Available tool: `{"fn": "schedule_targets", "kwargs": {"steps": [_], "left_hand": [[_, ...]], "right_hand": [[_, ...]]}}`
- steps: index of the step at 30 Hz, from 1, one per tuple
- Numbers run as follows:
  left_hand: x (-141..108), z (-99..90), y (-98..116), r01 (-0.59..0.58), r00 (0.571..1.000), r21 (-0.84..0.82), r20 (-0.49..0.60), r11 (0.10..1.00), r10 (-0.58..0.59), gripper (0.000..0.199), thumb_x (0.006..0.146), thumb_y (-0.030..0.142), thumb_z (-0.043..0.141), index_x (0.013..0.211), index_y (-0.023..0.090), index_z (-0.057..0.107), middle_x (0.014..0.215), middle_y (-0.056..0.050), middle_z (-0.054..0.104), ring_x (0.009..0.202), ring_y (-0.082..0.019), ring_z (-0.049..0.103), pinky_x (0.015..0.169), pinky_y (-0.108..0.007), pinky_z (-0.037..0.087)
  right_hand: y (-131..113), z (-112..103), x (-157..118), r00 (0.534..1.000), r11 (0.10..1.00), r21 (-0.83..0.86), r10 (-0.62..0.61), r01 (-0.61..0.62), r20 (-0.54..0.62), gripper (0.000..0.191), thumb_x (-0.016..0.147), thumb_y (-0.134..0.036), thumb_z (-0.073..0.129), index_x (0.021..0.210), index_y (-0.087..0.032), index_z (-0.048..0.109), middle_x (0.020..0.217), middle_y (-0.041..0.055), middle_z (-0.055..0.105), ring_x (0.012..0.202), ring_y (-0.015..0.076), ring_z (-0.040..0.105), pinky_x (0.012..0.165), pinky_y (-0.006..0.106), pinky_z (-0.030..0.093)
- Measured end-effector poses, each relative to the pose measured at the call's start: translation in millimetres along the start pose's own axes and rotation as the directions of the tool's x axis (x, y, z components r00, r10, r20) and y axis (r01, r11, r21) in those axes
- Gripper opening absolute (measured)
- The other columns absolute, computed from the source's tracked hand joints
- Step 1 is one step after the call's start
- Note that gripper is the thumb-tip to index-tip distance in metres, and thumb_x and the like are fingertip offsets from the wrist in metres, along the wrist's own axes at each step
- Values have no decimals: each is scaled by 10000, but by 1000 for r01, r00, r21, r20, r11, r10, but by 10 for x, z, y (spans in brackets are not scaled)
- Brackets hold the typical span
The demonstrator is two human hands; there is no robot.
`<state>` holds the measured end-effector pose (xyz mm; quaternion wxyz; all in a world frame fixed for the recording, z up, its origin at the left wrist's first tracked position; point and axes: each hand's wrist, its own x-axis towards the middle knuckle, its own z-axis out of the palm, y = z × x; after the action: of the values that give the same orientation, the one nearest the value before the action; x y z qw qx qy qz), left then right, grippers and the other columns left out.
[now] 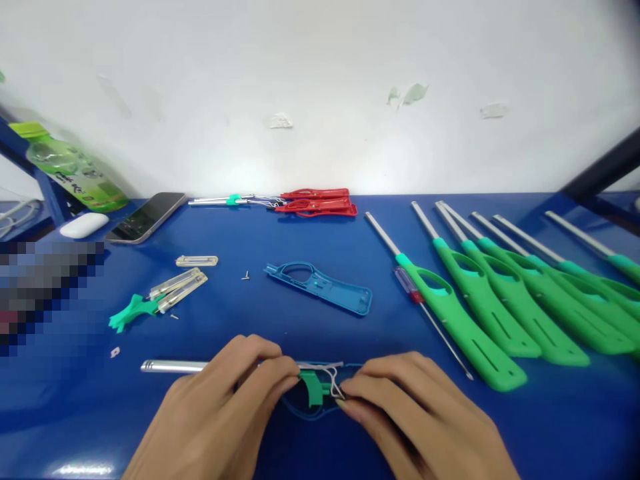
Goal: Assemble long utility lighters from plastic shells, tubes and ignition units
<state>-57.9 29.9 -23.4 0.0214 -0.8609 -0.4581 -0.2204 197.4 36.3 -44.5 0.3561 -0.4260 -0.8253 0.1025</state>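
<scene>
Near the front edge of the blue table, a blue lighter half-shell [311,415] lies between my hands, partly hidden by them. My left hand [230,400] has its fingers closed on a green trigger piece [313,389], at that piece's left end. A metal tube [173,366] sticks out to the left from under this hand. My right hand [415,400] pinches the end of white wires [333,375] just right of the trigger piece; a small dark part shows at its fingertips. Another blue half-shell [330,287] lies open farther back.
Several green lighters [470,320] and a screwdriver [410,285] lie at the right. Red shells [317,203] rest by the wall. At the left are clear fuel tanks [183,287], green triggers [134,312], tiny screws [245,275], a phone [147,217], a white case [84,225] and a bottle [75,170].
</scene>
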Motion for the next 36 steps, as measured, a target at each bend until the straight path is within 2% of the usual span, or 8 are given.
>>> {"fn": "schedule_targets", "kwargs": {"steps": [2, 6, 9, 13, 21, 26, 30, 36], "left_hand": [[22, -2, 9, 0, 1000, 11, -2, 1000, 0, 286, 1067, 114, 397, 1137, 271, 627, 1011, -3, 712, 762, -131, 747, 536, -223, 535], [64, -13, 36, -19, 1000, 99, 9, 995, 18, 469, 912, -20, 355, 1123, 286, 642, 976, 21, 712, 566, -104, 683, 452, -229, 473], [66, -13, 32, -71, 997, 145, 18, 987, 69, 559, 860, -33, 333, 1183, 301, 644, 1003, 29, 737, 565, -103, 690, 481, -230, 489], [62, -16, 9, -44, 999, 95, -17, 995, 46, 516, 888, -24, 354, 1160, 292, 659, 1026, 34, 769, 695, -107, 758, 575, -211, 544], [145, -42, 86, 67, 995, -61, -69, 996, -71, 383, 986, 55, 412, 1064, 310, 688, 976, 63, 752, 719, -77, 740, 623, -154, 545], [134, -17, 98, 121, 991, -149, -36, 981, -127, 370, 1032, 63, 420, 1088, 314, 686, 1007, 65, 734, 772, -49, 726, 710, -115, 540], [117, -23, 85, 106, 993, -153, -41, 983, -114, 369, 1034, 59, 422, 1084, 305, 693, 1005, 53, 717, 793, -53, 711, 729, -126, 532], [100, -46, 77, 78, 996, -132, -25, 988, -82, 404, 1009, 21, 411, 1096, 296, 694, 915, 40, 663, 728, -61, 667, 653, -149, 511]], "right_hand": [[-7, -1, 0, 1000, 1000, -13, -9, 9, 3, 136, 1091, -289, 587, 1089, -306, 721, 989, -56, 742, 872, 116, 696, 800, 244, 544], [-6, -12, 0, 999, 999, -27, -22, 22, 25, 169, 1103, -277, 552, 1090, -305, 718, 996, -51, 738, 863, 114, 689, 779, 235, 545], [-8, -21, 5, 999, 999, -28, -16, 17, 31, 178, 1103, -277, 548, 1097, -315, 722, 997, -53, 740, 870, 111, 693, 773, 225, 549], [-16, -26, 4, 1000, 1000, -21, -6, 7, 27, 184, 1102, -282, 549, 1077, -313, 729, 990, -49, 743, 868, 113, 696, 772, 222, 555], [-21, -32, -12, 999, 1000, -16, 1, 0, 32, 172, 1097, -299, 563, 1077, -309, 734, 980, -48, 745, 849, 124, 695, 761, 245, 556], [-29, -34, -3, 1000, 1000, -22, 7, -6, 23, 176, 1098, -277, 559, 1079, -317, 730, 984, -52, 744, 845, 128, 687, 766, 253, 549], [-21, -37, 2, 999, 1000, -24, 11, -10, 32, 173, 1097, -277, 564, 1099, -321, 731, 1002, -57, 745, 859, 124, 692, 781, 251, 545], [-57, -11, 22, 999, 1000, -15, -27, 27, -20, 205, 1115, -262, 532, 1050, -288, 725, 958, -56, 743, 847, 116, 673, 791, 252, 502]]}}
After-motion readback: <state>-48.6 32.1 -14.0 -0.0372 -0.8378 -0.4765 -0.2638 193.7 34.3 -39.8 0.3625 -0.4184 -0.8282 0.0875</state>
